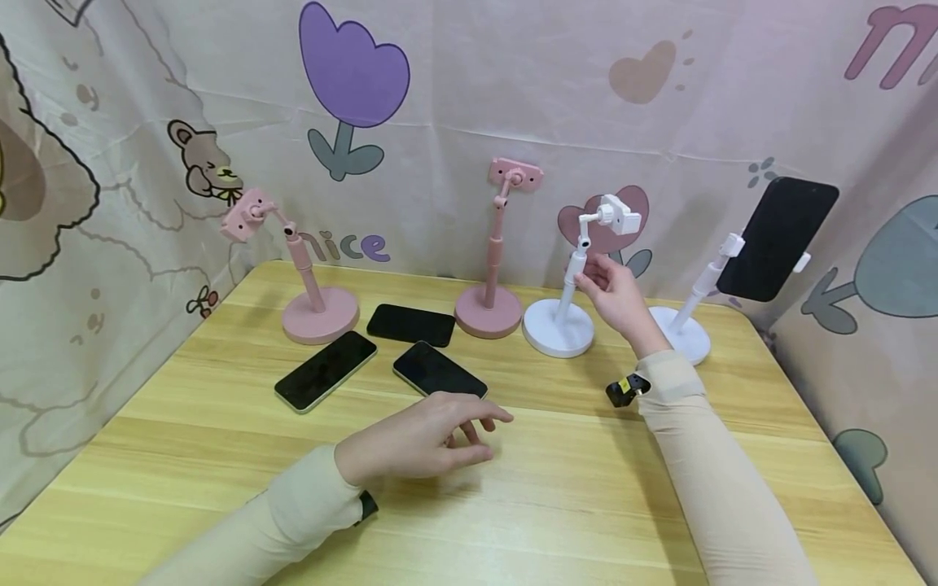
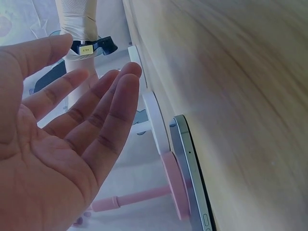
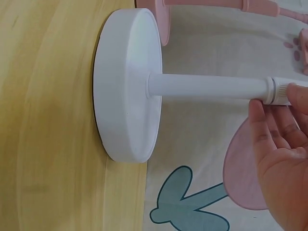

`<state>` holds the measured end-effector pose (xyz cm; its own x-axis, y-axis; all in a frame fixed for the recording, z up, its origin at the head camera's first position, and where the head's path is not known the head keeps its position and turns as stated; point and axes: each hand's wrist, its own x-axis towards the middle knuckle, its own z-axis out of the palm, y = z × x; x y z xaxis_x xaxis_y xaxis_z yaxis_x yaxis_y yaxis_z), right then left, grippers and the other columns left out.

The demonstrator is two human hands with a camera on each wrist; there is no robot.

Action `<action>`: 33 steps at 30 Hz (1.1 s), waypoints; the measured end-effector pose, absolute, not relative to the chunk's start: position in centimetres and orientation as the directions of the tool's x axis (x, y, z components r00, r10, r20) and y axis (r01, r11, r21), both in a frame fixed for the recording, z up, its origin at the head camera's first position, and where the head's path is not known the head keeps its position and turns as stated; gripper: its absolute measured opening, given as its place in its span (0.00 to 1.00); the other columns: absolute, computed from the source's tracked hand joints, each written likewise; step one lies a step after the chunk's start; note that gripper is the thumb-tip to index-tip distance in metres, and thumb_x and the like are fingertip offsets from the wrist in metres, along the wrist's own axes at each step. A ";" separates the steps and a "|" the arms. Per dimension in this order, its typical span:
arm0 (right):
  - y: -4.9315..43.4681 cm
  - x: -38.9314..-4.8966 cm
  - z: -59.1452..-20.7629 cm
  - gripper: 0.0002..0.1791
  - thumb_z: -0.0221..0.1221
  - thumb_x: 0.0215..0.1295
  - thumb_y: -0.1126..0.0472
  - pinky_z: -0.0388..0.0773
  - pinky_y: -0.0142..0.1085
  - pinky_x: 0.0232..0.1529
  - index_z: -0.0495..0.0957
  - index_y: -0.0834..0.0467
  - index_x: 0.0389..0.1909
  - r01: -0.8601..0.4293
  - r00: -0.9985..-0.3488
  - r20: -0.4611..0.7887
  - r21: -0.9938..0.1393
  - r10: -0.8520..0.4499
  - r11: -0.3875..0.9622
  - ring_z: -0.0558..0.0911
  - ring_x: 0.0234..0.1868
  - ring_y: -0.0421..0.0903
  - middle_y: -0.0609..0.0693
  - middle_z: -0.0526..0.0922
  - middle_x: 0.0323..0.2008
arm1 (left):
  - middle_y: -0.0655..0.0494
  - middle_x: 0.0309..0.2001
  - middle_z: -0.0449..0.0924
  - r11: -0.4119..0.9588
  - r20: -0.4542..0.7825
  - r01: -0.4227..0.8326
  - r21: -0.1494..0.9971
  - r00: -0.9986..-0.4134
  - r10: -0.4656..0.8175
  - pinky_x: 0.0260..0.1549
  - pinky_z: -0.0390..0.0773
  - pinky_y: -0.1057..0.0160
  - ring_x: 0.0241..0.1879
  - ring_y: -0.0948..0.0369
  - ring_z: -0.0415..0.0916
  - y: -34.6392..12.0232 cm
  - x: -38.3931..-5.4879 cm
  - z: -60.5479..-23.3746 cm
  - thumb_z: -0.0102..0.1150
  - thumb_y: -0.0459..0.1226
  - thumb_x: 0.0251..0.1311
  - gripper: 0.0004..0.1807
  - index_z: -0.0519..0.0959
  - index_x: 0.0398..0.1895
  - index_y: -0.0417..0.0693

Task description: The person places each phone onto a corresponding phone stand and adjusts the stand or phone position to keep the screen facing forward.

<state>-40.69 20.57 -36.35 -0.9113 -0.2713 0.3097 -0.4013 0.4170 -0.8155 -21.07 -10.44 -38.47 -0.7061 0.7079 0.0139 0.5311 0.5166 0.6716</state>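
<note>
With thumb and fingers, my right hand (image 1: 614,295) grips the pole of a white phone stand (image 1: 559,327) near its ribbed collar. The right wrist view shows the thumb on that collar and the stand's round base (image 3: 127,86) on the table. At the top, its white clamp (image 1: 620,216) holds no phone. My left hand (image 1: 421,435) hovers above the table, palm inward, fingers loosely bent and holding nothing. Just beyond it lies a black-screened phone (image 1: 438,370), partly hidden by the hand. In the left wrist view the fingers (image 2: 113,127) are spread apart from the thumb.
Two more phones (image 1: 326,373) (image 1: 410,325) lie flat on the wooden table (image 1: 557,505). Pink stands rise at left (image 1: 320,316) and centre (image 1: 488,312), their clamps without phones. At right, another white stand (image 1: 681,335) carries a tilted phone (image 1: 778,238). A printed curtain (image 1: 469,73) hangs behind.
</note>
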 end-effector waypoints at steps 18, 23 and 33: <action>20.6 -39.2 -36.6 0.22 0.59 0.79 0.68 0.80 0.16 0.50 0.72 0.73 0.68 -0.412 -0.909 0.334 -0.813 -0.250 0.411 0.81 0.46 0.32 0.72 0.83 0.56 | 0.52 0.56 0.87 0.522 0.020 0.534 0.665 -0.711 0.703 0.46 0.88 0.69 0.45 0.73 0.85 -10.7 -21.3 -38.5 0.66 0.40 0.75 0.24 0.78 0.71 0.50; 20.7 -38.5 -36.6 0.22 0.61 0.77 0.67 0.78 0.16 0.49 0.73 0.72 0.66 -0.433 -0.900 0.356 -0.786 -0.250 0.441 0.81 0.47 0.35 0.70 0.84 0.54 | 0.52 0.55 0.87 0.517 0.047 0.542 0.662 -0.719 0.693 0.43 0.87 0.71 0.44 0.72 0.85 -11.0 -21.5 -38.2 0.66 0.40 0.75 0.24 0.78 0.71 0.52; 20.6 -37.5 -36.9 0.22 0.66 0.75 0.65 0.78 0.16 0.49 0.73 0.70 0.63 -0.442 -0.897 0.372 -0.778 -0.240 0.447 0.81 0.46 0.34 0.66 0.83 0.50 | 0.52 0.55 0.87 0.506 0.096 0.562 0.654 -0.725 0.682 0.40 0.86 0.72 0.45 0.70 0.85 -11.5 -21.6 -37.5 0.65 0.41 0.76 0.24 0.78 0.72 0.54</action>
